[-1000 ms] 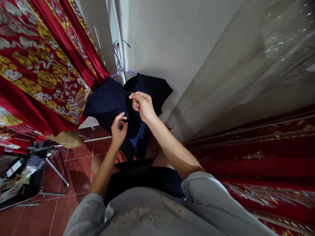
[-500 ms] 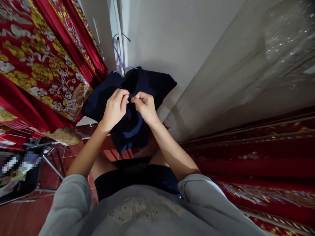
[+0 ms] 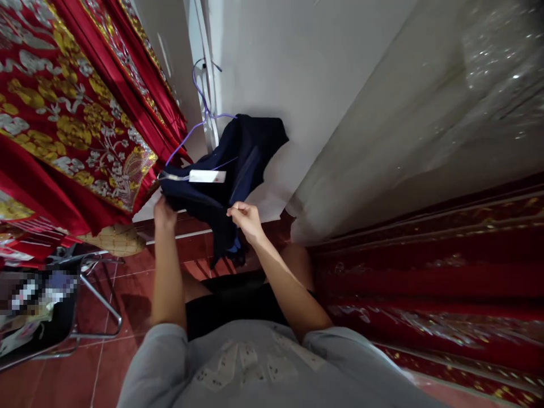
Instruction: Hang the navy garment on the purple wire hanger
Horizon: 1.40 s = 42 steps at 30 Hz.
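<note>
A dark navy garment (image 3: 255,153) hangs half off a purple wire hanger (image 3: 187,137), still over its right arm. The hanger's left arm is bare, with its end close to the garment's shoulder. My left hand (image 3: 165,214) grips the garment's left side from below, its fingertips partly behind the cloth. Fingers closed, my right hand (image 3: 247,220) pinches the front edge lower down. A white tag (image 3: 207,176) on a pale strap lies over the open neckline, between the hands and the hanger hook.
Red cloth with gold and silver embroidery (image 3: 76,113) hangs at the left. Clear plastic sheeting (image 3: 408,130) covers the right side above more red fabric (image 3: 425,289). A black chair with metal legs (image 3: 100,297) stands lower left on red floor tiles (image 3: 110,357).
My hands have parted from the middle of the garment, the left moving left and down, the right slightly down. The garment's left side came off the hanger, and the white tag now shows.
</note>
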### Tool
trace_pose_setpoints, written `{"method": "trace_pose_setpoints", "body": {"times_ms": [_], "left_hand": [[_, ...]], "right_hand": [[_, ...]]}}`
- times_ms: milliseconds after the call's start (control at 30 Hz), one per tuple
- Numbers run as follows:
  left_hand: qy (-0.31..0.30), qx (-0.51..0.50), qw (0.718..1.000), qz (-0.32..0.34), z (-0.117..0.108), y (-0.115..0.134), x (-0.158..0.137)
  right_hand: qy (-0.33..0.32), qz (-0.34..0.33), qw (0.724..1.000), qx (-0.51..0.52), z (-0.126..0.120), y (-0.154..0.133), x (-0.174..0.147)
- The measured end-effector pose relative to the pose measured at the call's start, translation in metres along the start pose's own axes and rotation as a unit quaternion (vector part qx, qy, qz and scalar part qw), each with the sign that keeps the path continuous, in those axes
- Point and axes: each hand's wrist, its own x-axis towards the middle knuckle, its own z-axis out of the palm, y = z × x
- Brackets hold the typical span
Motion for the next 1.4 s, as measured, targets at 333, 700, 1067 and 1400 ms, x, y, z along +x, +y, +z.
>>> {"method": "trace_pose_setpoints", "body": {"times_ms": [333, 700, 1067, 1400], "left_hand": [[0.014, -0.062, 0.993, -0.100, 0.050, -0.018, -0.139], [-0.090, -0.094, 0.989, -0.074, 0.109, 0.066, -0.152], [-0.102, 0.041, 0.994, 0.026, 0.079, 0.066, -0.126], [-0.293, 0.327, 0.898, -0.019, 0.006, 0.085, -0.126]], "right_hand": [[0.129, -0.064, 0.982, 0.121, -0.022, 0.007, -0.011], [-0.183, -0.062, 0.976, -0.098, -0.023, -0.008, -0.027], [-0.271, -0.167, 0.932, -0.174, -0.007, -0.069, 0.005], [-0.085, -0.170, 0.936, -0.296, -0.016, -0.063, 0.119]]}}
